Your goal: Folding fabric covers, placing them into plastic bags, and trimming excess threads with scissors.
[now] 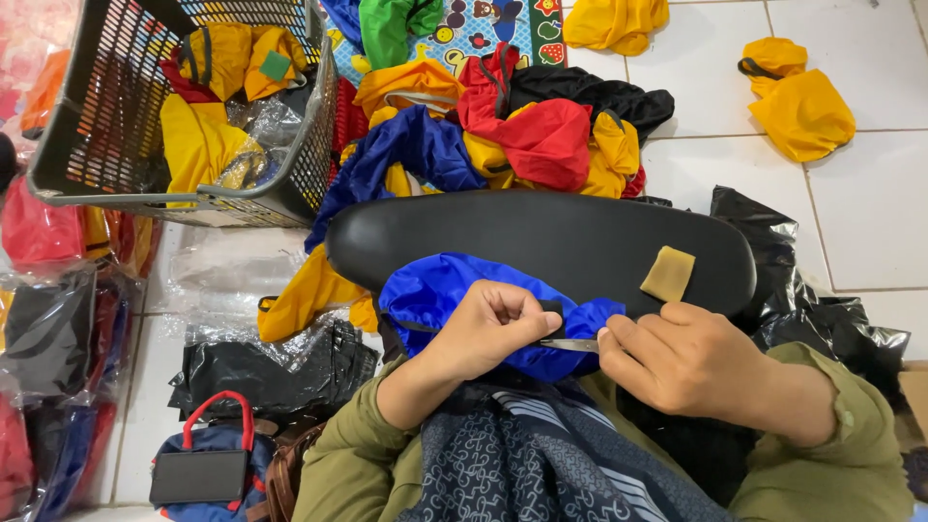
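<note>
A blue fabric pouch [440, 290] lies on the near edge of a black oval board [541, 232] across my lap. My left hand [488, 329] is closed on the pouch's black strap. My right hand [677, 358] pinches a small metal blade [570, 344] whose tip meets the strap between both hands. A tan rectangular block [668, 274] rests on the board just above my right hand.
A heap of red, yellow, blue and black fabric bags [503, 126] lies beyond the board. A grey mesh basket [106, 116] with yellow bags stands far left. Black plastic bags [822, 309] sit at right, yellow bags [797, 97] on white floor tiles, a small blue bag [208, 469] near left.
</note>
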